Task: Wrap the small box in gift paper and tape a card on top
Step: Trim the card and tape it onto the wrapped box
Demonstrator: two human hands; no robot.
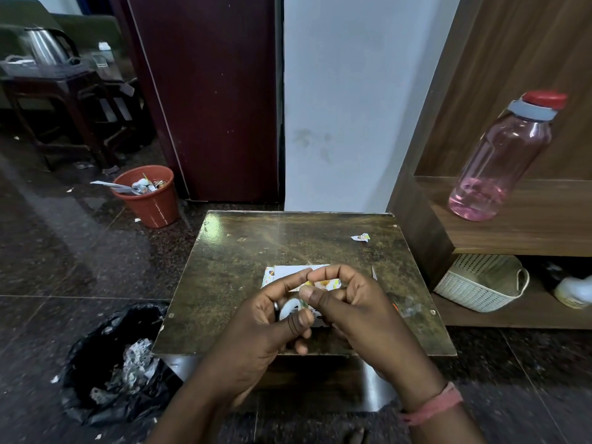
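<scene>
Head view: both hands work a tape roll [290, 310] over the wrapped box [282, 274] mid-bench.
Left hand [256, 331] fingers grip the roll; right hand [358, 312] fingers pinch its tape end. Floor: orange bin [150, 203] holds paper scraps; black bag [96, 363] holds crumpled paper.

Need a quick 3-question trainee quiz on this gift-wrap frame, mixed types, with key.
1. True or false: the pink bottle stands on the small table.
2. What does the left hand hold?
A. scissors
B. tape roll
C. a pen
3. Fill in: the wrapped box lies on the table just beyond the ___.

Key:
1. False; it stands on the wooden shelf to the right.
2. B; the right hand pinches at the roll's edge.
3. hands
</scene>
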